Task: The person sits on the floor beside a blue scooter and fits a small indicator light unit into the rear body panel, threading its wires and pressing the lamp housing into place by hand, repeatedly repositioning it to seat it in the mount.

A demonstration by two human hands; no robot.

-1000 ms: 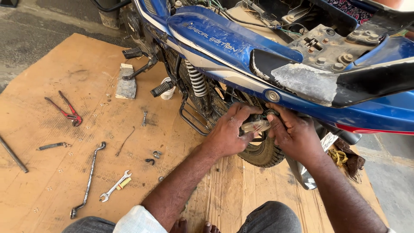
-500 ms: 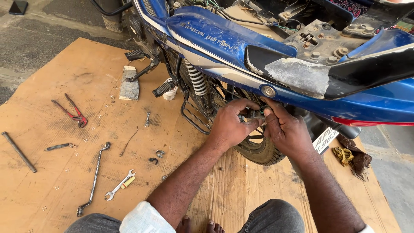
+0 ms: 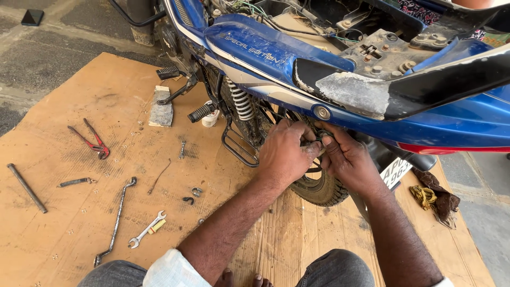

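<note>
- Left hand (image 3: 287, 154) fingers curl shut on a small dark part (image 3: 313, 142) beside the knobbly rubber tyre (image 3: 321, 188).
- Right hand (image 3: 348, 159) fingers pinch the same part; glossy blue panel (image 3: 265, 48) above.

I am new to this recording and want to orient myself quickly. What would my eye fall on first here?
First, the blue motorcycle filling the top right, its seat off and wiring bare. Under its tail, the left hand and right hand meet at a small part beside the rear wheel. On the cardboard at left lie red pliers and wrenches.
</note>
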